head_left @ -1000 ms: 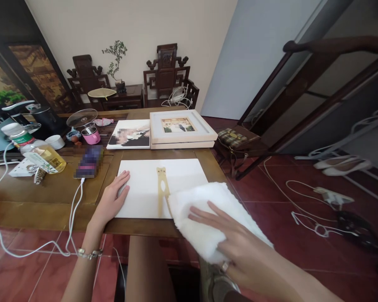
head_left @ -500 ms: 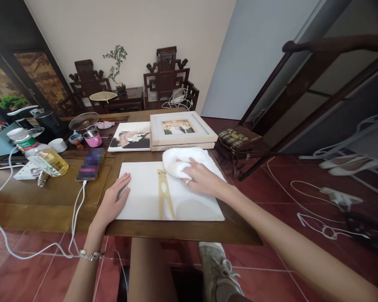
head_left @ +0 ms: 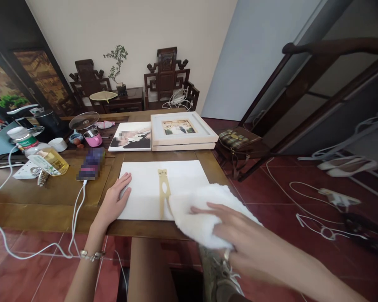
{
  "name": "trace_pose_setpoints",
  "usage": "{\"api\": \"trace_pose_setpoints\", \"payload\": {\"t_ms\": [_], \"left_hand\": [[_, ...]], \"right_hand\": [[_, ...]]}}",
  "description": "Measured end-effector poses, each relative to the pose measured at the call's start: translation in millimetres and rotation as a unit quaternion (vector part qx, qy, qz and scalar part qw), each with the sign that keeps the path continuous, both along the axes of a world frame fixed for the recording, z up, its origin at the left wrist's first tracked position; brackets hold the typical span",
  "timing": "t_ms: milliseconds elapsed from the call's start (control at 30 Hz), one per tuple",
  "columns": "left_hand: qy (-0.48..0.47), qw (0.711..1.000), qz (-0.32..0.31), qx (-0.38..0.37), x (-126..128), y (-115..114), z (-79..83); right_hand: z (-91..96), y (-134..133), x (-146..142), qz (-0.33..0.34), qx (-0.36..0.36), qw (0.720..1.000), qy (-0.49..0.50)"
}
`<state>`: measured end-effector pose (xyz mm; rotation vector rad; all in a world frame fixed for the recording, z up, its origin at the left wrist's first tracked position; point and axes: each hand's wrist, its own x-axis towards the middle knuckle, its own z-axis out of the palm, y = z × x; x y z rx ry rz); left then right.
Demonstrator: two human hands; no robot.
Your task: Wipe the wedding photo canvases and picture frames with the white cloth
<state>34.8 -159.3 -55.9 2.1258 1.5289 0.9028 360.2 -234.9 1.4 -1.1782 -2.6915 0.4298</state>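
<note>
A white rectangular panel (head_left: 141, 193) with a tan stand piece (head_left: 161, 188) on its surface lies flat near the front edge of the wooden table. My left hand (head_left: 116, 197) rests flat on the panel's left edge, fingers stretched out. At the panel's lower right corner, my right hand (head_left: 236, 224) holds a white fluffy cloth (head_left: 204, 205), slightly blurred by motion. The cloth covers that corner and the lower right leg of the stand piece, and hangs past the table edge.
Behind the panel lie stacked white frames (head_left: 184, 136) and a photo print (head_left: 130, 138). To the left are a phone (head_left: 91, 163) on a charging cable, a bottle of yellow liquid (head_left: 47, 157) and a pink cup (head_left: 93, 137). A chair (head_left: 271, 126) with a plaid bag (head_left: 234, 140) stands right.
My right hand has swept the cloth from the panel's upper right toward me, to its lower right corner and past the table edge. My left hand stays in place.
</note>
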Motion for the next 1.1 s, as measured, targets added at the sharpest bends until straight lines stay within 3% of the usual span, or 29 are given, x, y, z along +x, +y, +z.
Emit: {"api": "trace_pose_setpoints", "payload": {"t_ms": [167, 300, 400, 533, 633, 733, 867, 1000, 1100], "left_hand": [[0.005, 1.0, -0.004, -0.007, -0.4, -0.3, 2.0], [0.01, 1.0, -0.009, -0.012, -0.9, -0.8, 3.0], [0.011, 1.0, -0.011, -0.011, -1.4, -0.8, 2.4], [0.011, 1.0, -0.014, -0.009, -1.6, -0.5, 0.7], [0.008, 1.0, -0.015, -0.006, -0.9, -0.5, 0.1], [0.01, 1.0, -0.016, -0.007, -0.1, -0.7, 0.2], [0.03, 0.999, -0.025, -0.011, -0.6, -1.0, -0.3], [0.057, 0.998, -0.039, -0.012, -3.0, -1.1, -1.4], [0.065, 0.997, -0.046, -0.01, -4.1, -0.5, -2.0]], "right_hand": [[-7.0, 69.4, -21.4, -0.069, 0.025, 0.997, -0.007], [-19.7, 104.5, -51.8, -0.039, 0.063, 0.997, 0.023], [-29.6, 92.5, -65.3, 0.003, 0.09, 0.996, 0.005], [-36.8, 42.3, -68.0, 0.059, 0.116, 0.991, -0.027], [-33.9, 9.9, -64.9, 0.123, 0.144, 0.982, -0.022], [-25.9, 3.0, -62.2, 0.159, 0.12, 0.98, -0.014], [-18.9, 37.7, -65.1, 0.097, 0.071, 0.993, -0.008], [-17.4, 94.3, -78.2, 0.044, 0.097, 0.994, -0.035], [-15.5, 118.1, -90.7, 0.048, 0.111, 0.988, -0.092]]}}
